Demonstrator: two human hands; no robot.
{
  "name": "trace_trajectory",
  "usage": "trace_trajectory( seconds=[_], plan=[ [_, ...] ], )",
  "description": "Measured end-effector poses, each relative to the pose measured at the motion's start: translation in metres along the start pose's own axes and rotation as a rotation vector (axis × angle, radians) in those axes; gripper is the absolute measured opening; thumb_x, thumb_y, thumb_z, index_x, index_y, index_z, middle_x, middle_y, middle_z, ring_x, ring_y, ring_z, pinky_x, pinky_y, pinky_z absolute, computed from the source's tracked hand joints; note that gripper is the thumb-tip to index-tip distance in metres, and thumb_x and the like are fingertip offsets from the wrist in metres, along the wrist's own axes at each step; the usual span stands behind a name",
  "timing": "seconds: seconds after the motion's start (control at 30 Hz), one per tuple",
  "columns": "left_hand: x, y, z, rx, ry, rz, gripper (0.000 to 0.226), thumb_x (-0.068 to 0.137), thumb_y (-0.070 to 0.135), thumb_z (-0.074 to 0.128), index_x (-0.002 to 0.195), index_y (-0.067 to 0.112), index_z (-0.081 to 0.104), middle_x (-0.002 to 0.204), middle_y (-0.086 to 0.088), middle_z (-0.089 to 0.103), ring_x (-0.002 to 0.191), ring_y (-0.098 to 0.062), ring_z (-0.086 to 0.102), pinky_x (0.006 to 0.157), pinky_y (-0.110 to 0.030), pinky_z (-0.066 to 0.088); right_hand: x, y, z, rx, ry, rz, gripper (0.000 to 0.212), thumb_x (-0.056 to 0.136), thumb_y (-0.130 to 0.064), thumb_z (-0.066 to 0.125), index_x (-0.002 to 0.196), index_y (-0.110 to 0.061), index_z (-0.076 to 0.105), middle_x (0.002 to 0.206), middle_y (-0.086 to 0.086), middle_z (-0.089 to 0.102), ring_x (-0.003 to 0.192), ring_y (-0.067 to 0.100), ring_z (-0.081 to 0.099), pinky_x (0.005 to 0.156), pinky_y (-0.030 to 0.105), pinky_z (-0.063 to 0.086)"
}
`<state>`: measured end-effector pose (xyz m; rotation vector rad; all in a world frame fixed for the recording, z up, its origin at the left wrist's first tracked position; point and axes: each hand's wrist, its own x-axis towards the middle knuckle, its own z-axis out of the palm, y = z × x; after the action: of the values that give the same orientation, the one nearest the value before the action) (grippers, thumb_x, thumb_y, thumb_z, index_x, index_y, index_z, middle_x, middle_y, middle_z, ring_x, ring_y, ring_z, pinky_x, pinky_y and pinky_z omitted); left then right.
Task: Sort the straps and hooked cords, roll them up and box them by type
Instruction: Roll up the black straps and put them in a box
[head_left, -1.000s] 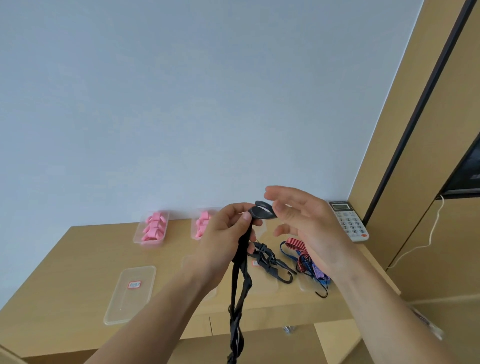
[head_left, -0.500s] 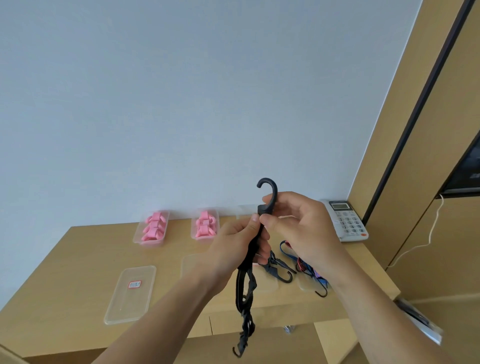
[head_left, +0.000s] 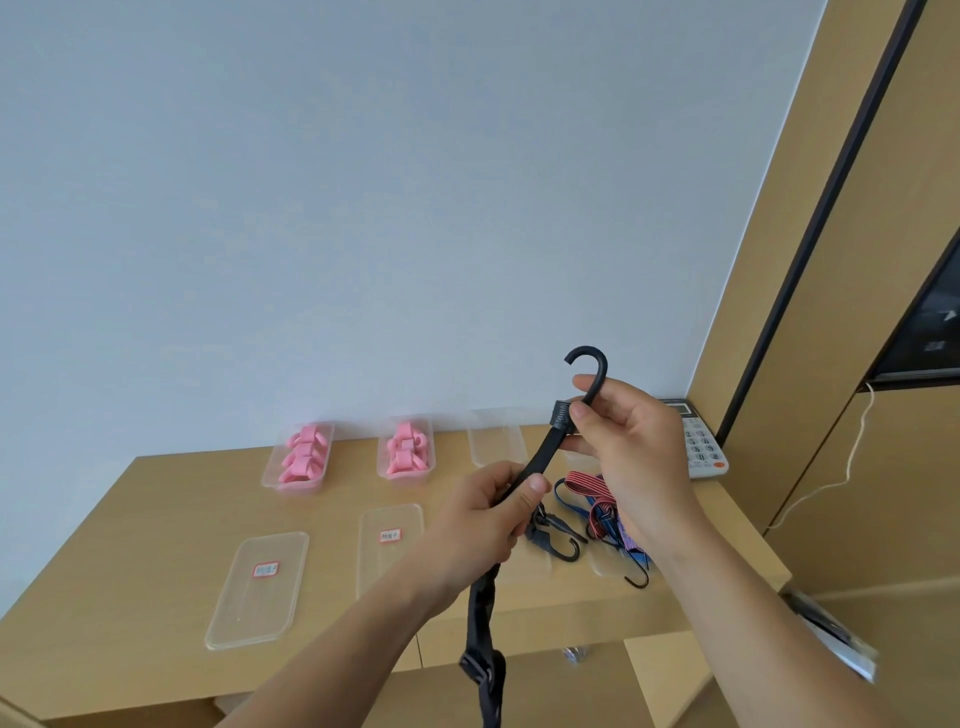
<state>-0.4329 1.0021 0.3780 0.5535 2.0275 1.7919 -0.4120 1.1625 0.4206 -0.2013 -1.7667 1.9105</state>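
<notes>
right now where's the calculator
In the head view the calculator sits at the far right back corner of the desk, by the wall, partly hidden behind the right hand.

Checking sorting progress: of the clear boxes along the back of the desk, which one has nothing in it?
The empty clear box, rightmost of the three; the left box and middle box both hold pink rolled straps.
</notes>
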Motion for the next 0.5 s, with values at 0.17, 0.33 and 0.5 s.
trace_trajectory(
  seconds=[0.17, 0.33, 0.5],
  plan=[
    [-0.001, -0.007, -0.001, -0.008, 0.003, -0.015, 0.013, 0.098, 0.021, 0.069, 0.105, 0.011, 0.067, 0.063, 0.01, 0.051, 0.053, -0.012, 0.036, 0.051, -0.022, 0.03, -0.001, 0.001, -0.001, -0.023, -0.007, -0.028, 0.028, 0.095, 0.006, 0.06, 0.105, -0.017, 0.069, 0.09, 0.01, 0.074, 0.084, 0.02, 0.075, 0.067, 0.024, 0.06],
    [-0.006, -0.001, 0.0, -0.11, 0.036, -0.029, 0.014, 0.098, 0.018, 0.067, 0.1, 0.004, 0.067, 0.063, 0.0, 0.058, 0.048, -0.012, 0.046, 0.049, -0.019, 0.038, -0.002, 0.011, -0.007, -0.271, -0.051, -0.176, 0.033, 0.092, -0.001, 0.066, 0.112, -0.026, 0.074, 0.091, -0.007, 0.076, 0.091, 0.012, 0.073, 0.082, 0.034, 0.06],
    [-0.007, 0.009, 0.0, -0.258, 0.022, -0.056, 0.022, 0.102, 0.02, 0.06, 0.096, 0.0, 0.067, 0.076, -0.011, 0.063, 0.06, -0.021, 0.051, 0.057, -0.026, 0.042, -0.006, 0.019, -0.01, -0.609, -0.142, -0.56, 0.025, 0.088, 0.004, 0.067, 0.103, -0.013, 0.077, 0.098, -0.006, 0.071, 0.092, 0.006, 0.065, 0.077, 0.018, 0.05]
  ],
)
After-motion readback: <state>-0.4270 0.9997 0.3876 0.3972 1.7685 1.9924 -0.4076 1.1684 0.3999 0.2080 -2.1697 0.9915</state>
